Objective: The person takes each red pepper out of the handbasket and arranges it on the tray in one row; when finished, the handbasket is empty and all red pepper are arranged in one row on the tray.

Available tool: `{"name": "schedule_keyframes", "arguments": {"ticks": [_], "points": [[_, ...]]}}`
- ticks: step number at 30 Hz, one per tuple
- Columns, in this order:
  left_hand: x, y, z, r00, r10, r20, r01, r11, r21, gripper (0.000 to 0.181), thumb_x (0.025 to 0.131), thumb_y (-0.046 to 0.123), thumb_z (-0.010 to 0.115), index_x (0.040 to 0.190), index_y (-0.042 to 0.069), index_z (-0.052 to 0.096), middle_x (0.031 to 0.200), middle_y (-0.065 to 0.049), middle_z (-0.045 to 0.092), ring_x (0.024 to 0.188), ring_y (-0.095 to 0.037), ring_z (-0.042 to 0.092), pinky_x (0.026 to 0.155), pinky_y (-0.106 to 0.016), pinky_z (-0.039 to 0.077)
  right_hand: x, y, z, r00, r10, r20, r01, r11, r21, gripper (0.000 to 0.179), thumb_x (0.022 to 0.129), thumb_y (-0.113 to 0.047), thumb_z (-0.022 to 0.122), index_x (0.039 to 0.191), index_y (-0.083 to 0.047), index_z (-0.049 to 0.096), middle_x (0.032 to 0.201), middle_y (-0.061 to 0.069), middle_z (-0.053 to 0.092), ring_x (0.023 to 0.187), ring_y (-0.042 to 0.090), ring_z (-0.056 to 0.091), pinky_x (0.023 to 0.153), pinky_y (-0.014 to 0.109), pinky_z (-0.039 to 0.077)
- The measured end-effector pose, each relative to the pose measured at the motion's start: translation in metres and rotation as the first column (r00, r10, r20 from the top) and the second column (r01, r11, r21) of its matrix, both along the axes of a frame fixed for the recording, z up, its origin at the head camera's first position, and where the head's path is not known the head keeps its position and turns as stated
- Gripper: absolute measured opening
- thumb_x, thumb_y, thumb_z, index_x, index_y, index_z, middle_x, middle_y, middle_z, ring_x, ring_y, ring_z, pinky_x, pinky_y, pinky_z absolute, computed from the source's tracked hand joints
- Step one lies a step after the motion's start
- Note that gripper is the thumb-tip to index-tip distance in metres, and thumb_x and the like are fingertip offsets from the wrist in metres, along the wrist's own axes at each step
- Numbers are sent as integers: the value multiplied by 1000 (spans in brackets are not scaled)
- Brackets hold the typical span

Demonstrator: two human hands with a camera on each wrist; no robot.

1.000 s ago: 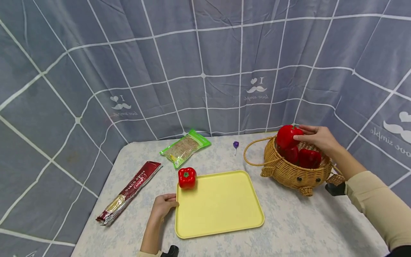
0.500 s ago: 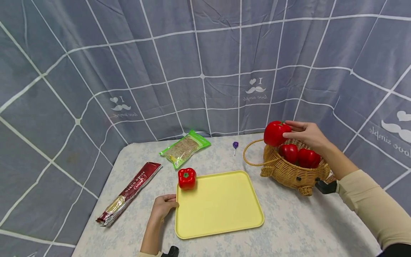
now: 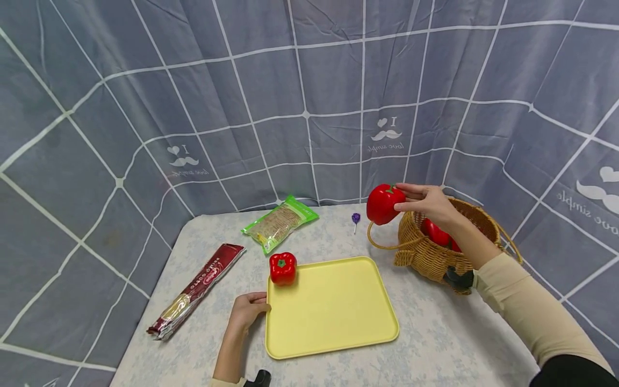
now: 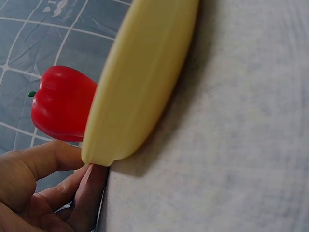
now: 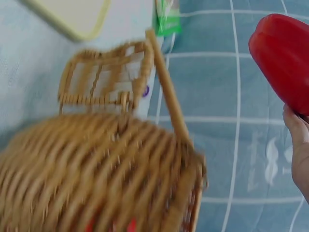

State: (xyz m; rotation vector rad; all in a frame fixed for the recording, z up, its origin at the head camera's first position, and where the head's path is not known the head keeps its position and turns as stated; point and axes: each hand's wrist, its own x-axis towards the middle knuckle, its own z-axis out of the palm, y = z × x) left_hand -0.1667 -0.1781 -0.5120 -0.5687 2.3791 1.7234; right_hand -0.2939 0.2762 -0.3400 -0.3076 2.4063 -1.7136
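Right hand point(image 3: 429, 204) has a red bell pepper point(image 3: 384, 205) pinched near that wicker basket point(image 3: 427, 262); left hand point(image 3: 248, 312) just pinches the yellow tray point(image 3: 333, 314)

The table point(image 3: 435, 338) is being viewed downward from the head, the tray point(image 3: 333, 306) seemingly being shared by nearer wrist views.

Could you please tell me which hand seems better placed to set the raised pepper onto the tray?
Probably the right hand: it holds the raised pepper, while the left hand holds the left edge of the tray.
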Motion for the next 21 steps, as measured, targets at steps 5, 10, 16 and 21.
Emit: {"name": "schedule_keyframes", "arguments": {"ticks": [5, 10, 16, 21], "points": [[0, 0, 1, 1000, -1, 9, 1, 1000, 2, 38, 77, -3, 71, 114, -10, 65, 94, -14, 72, 78, -11, 65, 68, -24, 55, -5, -29, -11, 998, 58, 0, -58, 997, -50, 74, 84, -21, 76, 147, -3, 42, 143, 21, 50, 114, 6, 64, 89, 21, 53], [0, 1, 3, 1000, -9, 6, 9, 1000, 15, 38, 78, -3, 71, 114, -10, 65, 95, -15, 72, 79, -11, 65, 69, -25, 55, -6, -52, -22, 994, 105, 5, -104, 989, -105, 73, 84, -16, 76, 146, 0, 41, 145, 20, 48, 127, 24, 56, 89, 24, 54], [0, 1, 3, 1000, -10, -5, 10, 1000, 16, 38, 77, -3, 71, 113, -11, 65, 94, -16, 72, 78, -11, 65, 68, -24, 55, -3, -79, -41, 991, 134, 18, -130, 980, -151, 74, 82, -12, 77, 146, 0, 41, 147, 20, 45, 131, 34, 49, 91, 28, 53], [1, -1, 4, 1000, -5, -17, 5, 1000, 15, 37, 77, -4, 71, 113, -12, 64, 95, -17, 71, 78, -12, 65, 67, -24, 55, 4, -109, -64, 990, 138, 34, -132, 980, -148, 78, 78, -12, 81, 144, 2, 43, 148, 18, 46, 130, 34, 51, 94, 32, 51]]}}
